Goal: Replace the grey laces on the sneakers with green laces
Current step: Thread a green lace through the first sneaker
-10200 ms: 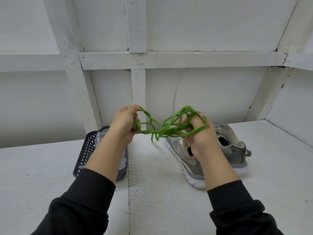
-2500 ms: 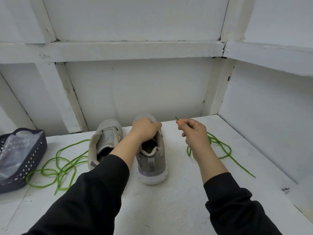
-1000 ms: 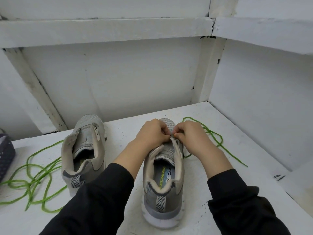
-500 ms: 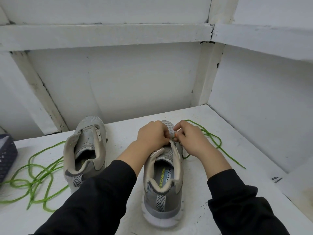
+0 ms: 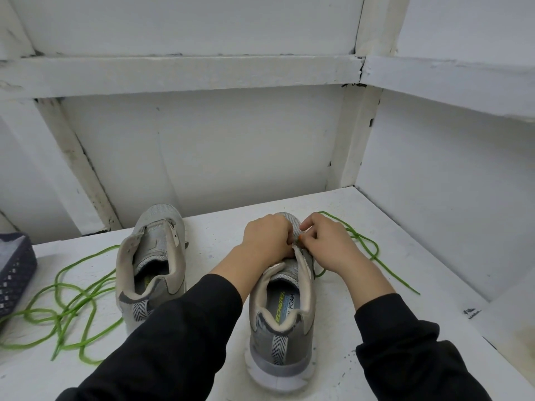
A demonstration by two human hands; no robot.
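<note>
The table [image 5: 220,227] is boxed in by a back wall [image 5: 231,154] at 12 o'clock and a side wall [image 5: 448,198] close at 3 o'clock. Bare surface lies between the two shoes.

The near sneaker [image 5: 282,308] stands heel-first at 6 o'clock. The left hand [image 5: 267,238] is curled on its eyelet flap, and the right hand [image 5: 330,244] pinches a green lace [image 5: 367,247] tip there. The rest of that lace trails off toward 3 o'clock.

The other sneaker [image 5: 153,256], a second loose lace [image 5: 72,299] and a basket [image 5: 14,270] sit toward 9 o'clock.

Two and a half seconds ago the lace tip was held in the air; now it is at the eyelets, and the sneaker is nearer.
</note>
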